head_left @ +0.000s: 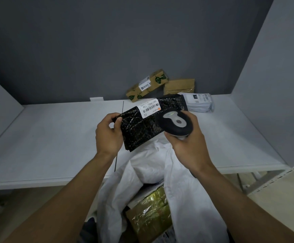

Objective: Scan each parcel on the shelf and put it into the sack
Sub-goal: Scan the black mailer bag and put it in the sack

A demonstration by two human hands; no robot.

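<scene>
Two hands at work. Fingers and thumb of my left hand (107, 134) pinch the left edge of the black parcel (139, 130), label (148, 107) tilted up to be read. My right hand (190, 142) wraps the scanner (176, 122), held over the parcel's right end just beside that label. The parcel hangs over the near edge of the shelf (55, 137), above the open mouth of the sack (160, 165), so I reckon it's a short drop with nothing between. Far right, two cardboard boxes (148, 85) and a white mailer (198, 102) wait by the wall.
</scene>
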